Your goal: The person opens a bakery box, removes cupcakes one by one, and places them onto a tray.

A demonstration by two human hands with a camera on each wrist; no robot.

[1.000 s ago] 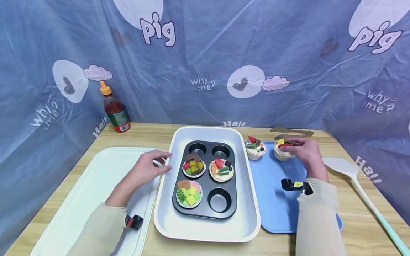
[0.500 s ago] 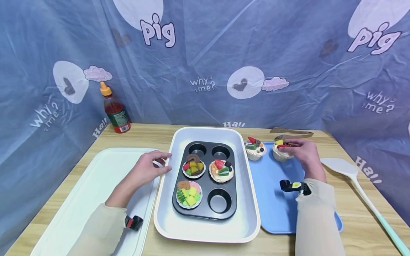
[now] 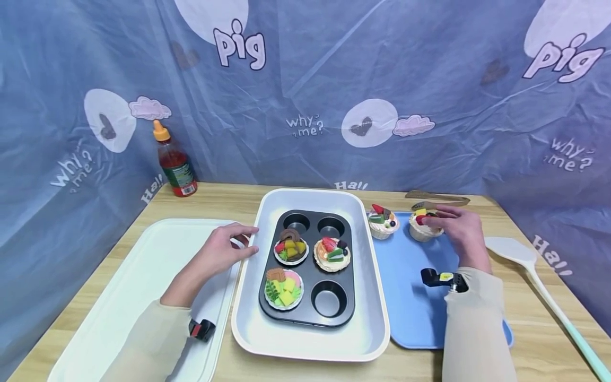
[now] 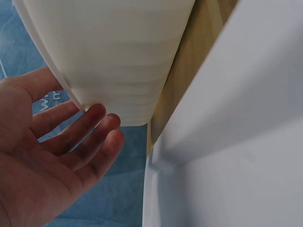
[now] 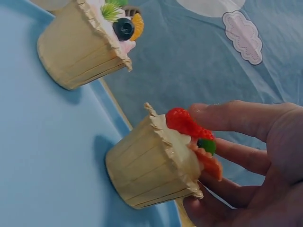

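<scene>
My left hand (image 3: 228, 248) rests its fingertips on the left rim of a deep white bin (image 3: 310, 346); in the left wrist view its fingers touch the bin's outer wall (image 4: 118, 52). Inside the bin lies a black muffin tin (image 3: 308, 278) bearing three fruit-topped cakes (image 3: 284, 289). My right hand (image 3: 460, 231) pinches the fruit-topped upper part of a cupcake (image 5: 147, 165), thumb against its red strawberry and fingers at the far side. That cupcake stands on the blue tray (image 3: 415, 313). Beside it is another cupcake (image 3: 383, 223).
A white tray (image 3: 143, 297) lies left of the bin. At the back left stands a sauce bottle (image 3: 177, 170). Tongs (image 3: 436, 200) lie behind the blue tray, and a long-handled white spatula (image 3: 537, 281) lies along the right side. A printed cloth (image 3: 305, 79) hangs behind.
The head view has shifted slightly. My right hand and the cupcake between its fingers have moved a little to the right; the left hand stays at the bin rim.
</scene>
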